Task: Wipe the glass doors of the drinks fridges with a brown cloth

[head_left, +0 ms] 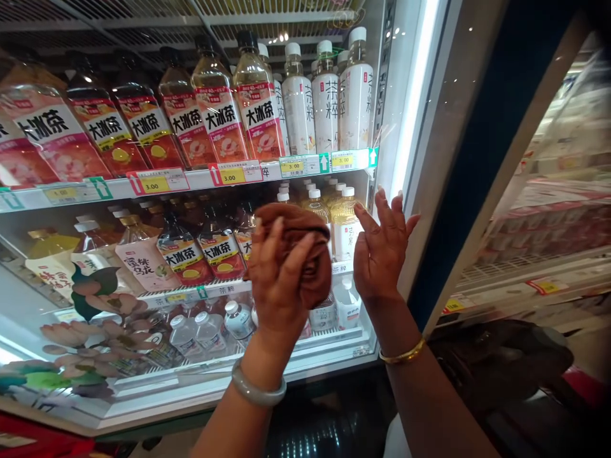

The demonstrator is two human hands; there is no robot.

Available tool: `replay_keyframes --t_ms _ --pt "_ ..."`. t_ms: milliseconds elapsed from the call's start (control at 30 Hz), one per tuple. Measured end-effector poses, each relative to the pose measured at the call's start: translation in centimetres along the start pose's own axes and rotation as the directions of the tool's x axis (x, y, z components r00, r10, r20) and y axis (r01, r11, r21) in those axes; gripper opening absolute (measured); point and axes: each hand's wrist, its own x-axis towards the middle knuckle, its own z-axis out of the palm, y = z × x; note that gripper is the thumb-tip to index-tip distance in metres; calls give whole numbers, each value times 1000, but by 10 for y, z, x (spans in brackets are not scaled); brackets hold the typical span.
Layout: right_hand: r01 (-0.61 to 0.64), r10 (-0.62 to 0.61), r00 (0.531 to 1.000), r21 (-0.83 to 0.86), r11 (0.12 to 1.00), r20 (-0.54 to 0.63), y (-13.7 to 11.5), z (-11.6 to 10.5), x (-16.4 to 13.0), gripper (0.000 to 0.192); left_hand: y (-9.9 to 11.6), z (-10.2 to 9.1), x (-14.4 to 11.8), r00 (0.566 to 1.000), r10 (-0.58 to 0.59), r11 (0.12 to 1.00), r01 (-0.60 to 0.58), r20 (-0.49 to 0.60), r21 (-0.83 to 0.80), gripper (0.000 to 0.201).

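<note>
A crumpled brown cloth is bunched in my left hand, whose fingers wrap over its front. My left wrist wears a pale grey bangle. Raised to the right, my right hand holds nothing, its fingers spread apart. A gold bangle circles that wrist. Both hands are up in front of the glass of a lit drinks fridge. Behind the cloth and the right hand stand white-capped tea bottles, partly hidden by them.
Large iced tea bottles and white-labelled bottles line the upper shelf, above price tags. Smaller bottles fill the lower shelves. Flower decals mark the glass at left. A dark frame post and another stocked shelf stand at right.
</note>
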Motion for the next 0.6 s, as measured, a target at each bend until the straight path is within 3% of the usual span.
replay_keyframes --t_ms 67,133,267,333,467,533,600 --pt "-8 8 1000 1 1000 -1 -1 0 0 53 -1 -2 4 994 -76 997 77 -78 18 53" --pt "-5 5 1000 -18 1000 -6 -1 2 -1 54 7 3 -1 991 -102 995 104 -85 10 52" --pt "-8 5 999 -78 997 -35 3 7 -3 52 28 22 -25 989 65 994 -53 132 -94 49" --pt "-10 7 999 -69 998 -48 6 8 -3 50 28 24 -29 978 113 987 -90 177 -131 51" --pt "-8 7 999 -20 1000 -47 3 6 -2 51 8 9 -6 999 -24 999 23 -30 -42 57" --pt "-14 15 999 15 1000 -52 -1 5 -1 51 -1 0 5 979 -132 990 136 -156 20 62" --pt "-22 25 997 40 999 -69 -4 7 -1 51 -2 -2 7 960 -199 975 214 -195 56 65"
